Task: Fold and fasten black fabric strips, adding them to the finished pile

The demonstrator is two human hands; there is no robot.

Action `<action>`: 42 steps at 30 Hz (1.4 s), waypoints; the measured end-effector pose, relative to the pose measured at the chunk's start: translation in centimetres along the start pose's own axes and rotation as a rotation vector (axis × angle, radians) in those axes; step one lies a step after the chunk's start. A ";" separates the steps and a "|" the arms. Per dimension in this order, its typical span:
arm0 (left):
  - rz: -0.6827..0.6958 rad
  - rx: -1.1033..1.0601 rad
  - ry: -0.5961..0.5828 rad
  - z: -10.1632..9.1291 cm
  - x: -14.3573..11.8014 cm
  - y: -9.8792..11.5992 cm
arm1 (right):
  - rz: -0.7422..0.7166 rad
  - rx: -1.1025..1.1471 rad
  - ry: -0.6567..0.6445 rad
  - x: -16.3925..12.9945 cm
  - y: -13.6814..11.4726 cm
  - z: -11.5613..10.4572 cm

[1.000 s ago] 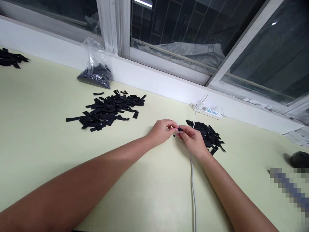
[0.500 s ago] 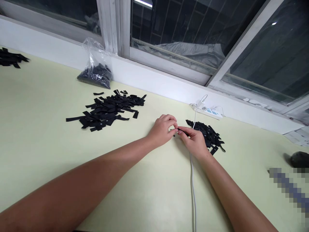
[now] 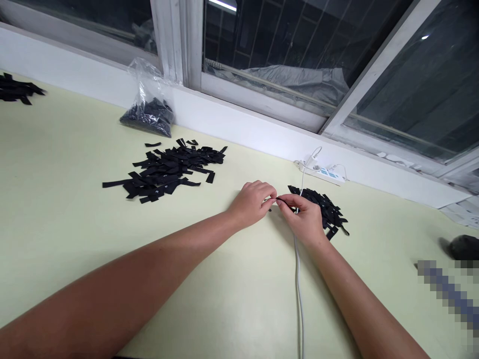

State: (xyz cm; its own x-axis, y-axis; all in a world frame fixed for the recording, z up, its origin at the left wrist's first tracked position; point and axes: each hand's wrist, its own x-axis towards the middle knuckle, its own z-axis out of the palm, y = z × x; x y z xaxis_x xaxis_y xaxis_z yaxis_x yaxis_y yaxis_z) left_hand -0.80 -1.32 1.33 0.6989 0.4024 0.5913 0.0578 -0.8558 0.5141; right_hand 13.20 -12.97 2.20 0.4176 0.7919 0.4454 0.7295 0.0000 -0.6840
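My right hand [image 3: 302, 215] pinches a narrow black fabric strip [image 3: 283, 200] between thumb and fingers. Against the strip's left end, the thumb and fingertips of my left hand [image 3: 255, 200] are pressed together, so both hands grip it. Just below the fingertips a tiny dark ring-like piece [image 3: 270, 210] shows on the table. Behind my right hand lies a pile of black strips [image 3: 325, 205], partly covered by that hand. A larger pile of black strips [image 3: 175, 167], some with small white marks, spreads out to the left of my left hand.
A clear plastic bag [image 3: 147, 117] of black pieces leans by the wall. More strips [image 3: 18, 90] lie far left. A white cable [image 3: 299, 289] crosses the table under my right hand, near a power strip [image 3: 324, 173]. A black object [image 3: 465, 247] sits at the right edge.
My left fingers have closed in from a more open curl onto the strip's end. My right hand has shifted very slightly. The piles look the same.
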 end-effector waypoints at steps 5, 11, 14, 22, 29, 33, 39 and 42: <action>-0.032 -0.148 0.037 0.0 -0.1 0.2 | -0.121 -0.092 0.025 0.0 0.0 -0.1; -0.416 -0.746 -0.007 0.2 0.4 -0.5 | -0.458 -0.256 0.050 0.4 0.5 -0.8; -0.518 -0.958 -0.165 0.1 0.9 -1.0 | -0.566 -0.319 0.019 0.5 0.6 -1.1; -0.528 -0.994 -0.282 -0.6 1.0 -1.0 | -0.618 -0.387 -0.041 0.5 0.8 -1.1; -0.567 -0.980 -0.223 -0.4 1.1 -1.3 | -0.599 -0.322 0.008 0.3 0.2 -1.0; -0.659 -0.932 -0.032 -0.2 1.3 -1.4 | -0.337 -0.289 0.059 0.2 0.2 -1.0; -0.746 -0.957 0.130 -0.3 1.5 -1.2 | -0.118 -0.346 -0.258 0.4 1.4 0.3; -0.747 -0.957 0.116 -0.4 1.6 -1.0 | -0.053 -0.316 -0.301 0.3 1.2 0.9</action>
State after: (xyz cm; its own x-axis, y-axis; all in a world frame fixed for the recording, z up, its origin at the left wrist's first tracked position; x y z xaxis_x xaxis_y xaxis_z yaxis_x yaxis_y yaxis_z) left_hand -0.08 0.28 2.03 0.6477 0.7617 -0.0192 -0.1646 0.1645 0.9725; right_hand 13.72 -12.15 1.01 0.2333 0.9384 0.2551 0.8950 -0.1046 -0.4336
